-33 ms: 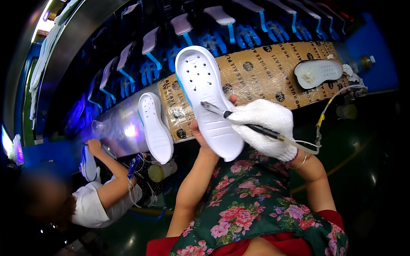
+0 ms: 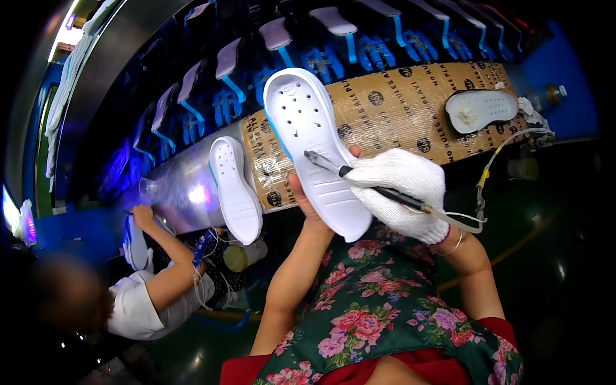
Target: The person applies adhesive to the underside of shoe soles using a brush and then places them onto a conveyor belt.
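My bare left hand (image 2: 308, 202) holds a white shoe sole (image 2: 330, 192) from beneath, its fingers wrapped round both edges. The sole's inner face is up, with small holes toward the far end and ridges toward the near end. In a white knit glove, my right hand (image 2: 401, 189) grips a brush (image 2: 388, 192) with a black handle and a hose running from its back end. The brush's bristle tip rests on or just over the middle of the sole; contact is hard to tell. A second white sole (image 2: 236, 199) lies to the left on the bench.
Brown printed cardboard (image 2: 391, 115) covers part of the bench, with a grey-white sole-shaped piece (image 2: 481, 110) on its right. Pink-topped pieces (image 2: 276, 33) on blue supports line the far side. At left, a co-worker's hand (image 2: 142, 217) holds another sole (image 2: 135, 247). A thin hose (image 2: 494, 160) hangs at right.
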`<action>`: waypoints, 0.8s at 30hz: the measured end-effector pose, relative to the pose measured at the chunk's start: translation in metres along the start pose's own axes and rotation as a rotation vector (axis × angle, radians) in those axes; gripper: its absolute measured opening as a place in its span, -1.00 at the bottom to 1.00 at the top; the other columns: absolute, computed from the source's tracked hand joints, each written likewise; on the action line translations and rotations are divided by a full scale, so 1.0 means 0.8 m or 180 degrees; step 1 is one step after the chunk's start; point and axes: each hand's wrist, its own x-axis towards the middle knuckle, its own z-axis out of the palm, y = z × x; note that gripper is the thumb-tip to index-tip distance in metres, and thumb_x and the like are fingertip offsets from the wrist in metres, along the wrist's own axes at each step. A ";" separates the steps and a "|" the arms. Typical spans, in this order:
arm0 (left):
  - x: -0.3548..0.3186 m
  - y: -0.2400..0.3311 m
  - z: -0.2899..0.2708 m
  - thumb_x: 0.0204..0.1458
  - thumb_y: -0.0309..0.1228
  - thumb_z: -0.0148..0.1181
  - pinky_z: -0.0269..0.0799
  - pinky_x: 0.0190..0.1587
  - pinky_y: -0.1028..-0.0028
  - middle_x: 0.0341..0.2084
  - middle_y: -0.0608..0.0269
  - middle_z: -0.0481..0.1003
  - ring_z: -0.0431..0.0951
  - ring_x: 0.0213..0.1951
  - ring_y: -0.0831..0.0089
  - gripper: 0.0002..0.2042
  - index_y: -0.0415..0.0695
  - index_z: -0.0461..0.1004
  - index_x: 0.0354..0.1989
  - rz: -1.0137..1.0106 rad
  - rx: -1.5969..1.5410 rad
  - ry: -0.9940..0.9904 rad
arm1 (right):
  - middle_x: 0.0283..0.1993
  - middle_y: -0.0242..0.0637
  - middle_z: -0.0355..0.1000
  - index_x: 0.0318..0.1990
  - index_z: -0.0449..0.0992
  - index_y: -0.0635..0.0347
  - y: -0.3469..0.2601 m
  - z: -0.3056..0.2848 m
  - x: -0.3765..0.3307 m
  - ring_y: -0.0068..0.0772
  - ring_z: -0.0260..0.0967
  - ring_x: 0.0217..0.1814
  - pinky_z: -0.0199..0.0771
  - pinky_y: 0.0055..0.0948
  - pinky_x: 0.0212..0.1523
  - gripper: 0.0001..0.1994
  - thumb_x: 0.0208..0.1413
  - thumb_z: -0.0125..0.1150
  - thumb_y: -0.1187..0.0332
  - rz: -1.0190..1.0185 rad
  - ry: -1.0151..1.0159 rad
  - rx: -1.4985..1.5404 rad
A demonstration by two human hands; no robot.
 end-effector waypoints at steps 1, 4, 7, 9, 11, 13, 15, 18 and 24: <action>-0.001 -0.003 -0.006 -0.05 0.42 0.15 0.39 0.24 -0.06 0.19 -0.24 0.34 0.41 0.20 -0.08 0.01 -0.03 0.08 0.45 -0.0014 -0.0200 -0.0096 | -0.14 -0.17 0.65 -0.16 0.70 0.18 -0.004 0.002 0.002 -0.18 0.62 -0.16 0.59 -0.32 -0.12 -0.76 -0.05 0.44 0.48 -0.0049 0.0037 -0.0068; -0.004 -0.018 -0.024 -0.11 0.55 0.05 0.35 0.27 -0.03 0.20 -0.13 0.36 0.41 0.22 0.02 0.05 0.02 0.11 0.43 0.0028 0.0101 0.0337 | -0.09 -0.16 0.64 -0.11 0.69 0.15 -0.009 0.007 0.010 -0.16 0.61 -0.08 0.58 -0.28 -0.03 -0.73 -0.03 0.42 0.45 -0.0037 -0.0009 -0.0070; -0.009 -0.029 -0.019 -0.13 0.55 0.08 0.25 0.36 -0.01 0.29 0.06 0.31 0.34 0.30 0.09 0.05 0.04 0.14 0.43 0.0233 0.0192 0.1048 | 0.00 -0.15 0.61 -0.05 0.68 0.13 -0.011 0.009 0.019 -0.13 0.59 0.00 0.56 -0.25 0.03 -0.69 -0.01 0.41 0.43 0.0059 -0.0057 0.0293; -0.010 -0.034 -0.025 -0.14 0.53 0.11 0.22 0.39 0.01 0.33 0.11 0.27 0.29 0.34 0.09 0.05 0.04 0.14 0.43 0.0184 0.0207 0.0860 | 0.02 -0.15 0.60 -0.02 0.67 0.11 -0.016 0.015 0.025 -0.13 0.59 0.00 0.56 -0.25 0.02 -0.67 -0.01 0.41 0.42 0.0016 0.0077 0.0448; -0.014 -0.035 -0.028 -0.14 0.52 0.13 0.20 0.40 0.02 0.34 0.12 0.26 0.27 0.35 0.10 0.06 0.04 0.13 0.44 0.0145 0.0346 0.0872 | -0.03 -0.17 0.60 -0.03 0.67 0.09 -0.018 0.024 0.034 -0.17 0.59 -0.08 0.58 -0.28 -0.07 -0.67 -0.03 0.41 0.43 -0.0246 0.0291 0.0135; -0.018 -0.039 -0.035 -0.14 0.52 0.13 0.20 0.40 0.02 0.34 0.11 0.26 0.28 0.35 0.10 0.06 0.03 0.13 0.44 0.0140 0.0302 0.0881 | -0.09 -0.20 0.61 -0.06 0.69 0.08 -0.017 0.032 0.040 -0.21 0.61 -0.17 0.60 -0.32 -0.18 -0.67 -0.06 0.42 0.44 -0.0502 0.0476 -0.0233; -0.018 -0.038 -0.035 -0.14 0.52 0.13 0.22 0.39 0.01 0.34 0.09 0.26 0.29 0.34 0.09 0.06 0.02 0.13 0.44 0.0182 0.0301 0.0904 | -0.15 -0.22 0.62 -0.09 0.70 0.08 -0.014 0.041 0.042 -0.24 0.61 -0.24 0.60 -0.35 -0.26 -0.68 -0.09 0.44 0.44 -0.0638 0.0613 -0.0417; -0.016 -0.034 -0.039 -0.13 0.51 0.13 0.24 0.37 0.00 0.33 0.08 0.27 0.31 0.32 0.07 0.06 0.01 0.12 0.43 0.0225 0.0308 0.0920 | -0.13 -0.19 0.62 -0.09 0.68 0.13 -0.019 0.045 0.038 -0.21 0.61 -0.20 0.60 -0.34 -0.19 -0.68 -0.08 0.44 0.47 -0.0397 0.0415 -0.0131; -0.011 -0.032 -0.043 -0.12 0.51 0.12 0.29 0.33 -0.01 0.32 0.04 0.28 0.34 0.29 0.04 0.05 0.00 0.11 0.43 0.0241 0.0346 0.0927 | -0.05 -0.11 0.62 -0.09 0.66 0.26 -0.009 0.038 0.032 -0.20 0.61 -0.08 0.58 -0.31 -0.06 -0.71 -0.02 0.41 0.52 -0.0052 0.0507 0.0348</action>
